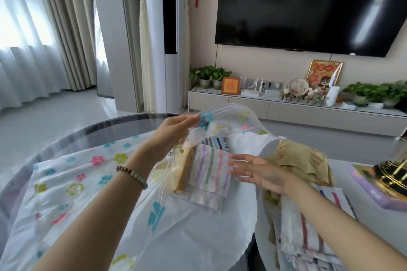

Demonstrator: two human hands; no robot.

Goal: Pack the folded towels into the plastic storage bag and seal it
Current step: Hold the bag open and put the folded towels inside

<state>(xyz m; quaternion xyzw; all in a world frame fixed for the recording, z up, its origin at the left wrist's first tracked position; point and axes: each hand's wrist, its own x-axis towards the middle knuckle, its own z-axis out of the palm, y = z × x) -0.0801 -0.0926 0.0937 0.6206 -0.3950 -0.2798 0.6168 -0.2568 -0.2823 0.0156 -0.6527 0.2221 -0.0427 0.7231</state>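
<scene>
A clear plastic storage bag (72, 182) printed with coloured flowers lies across the round glass table (92, 130). My left hand (174, 132) pinches the bag's upper lip and lifts it, holding the mouth open. Folded towels sit half inside that mouth: a pastel-striped one (209, 174) on top, a yellow-brown one (184, 171) beneath, a dark-striped one (217, 142) behind. My right hand (259, 171) hovers flat, fingers straight, just right of the pastel-striped towel, holding nothing. More folded towels wait at the right: a tan one (306, 160) and a red-striped one (308, 237) under my right forearm.
A purple box (372, 191) with a gold wire object (394, 171) stands at the table's right edge. Beyond the table are a TV cabinet (286, 108) with plants and ornaments, a wall television (308, 6), and curtains (44, 28) at the left.
</scene>
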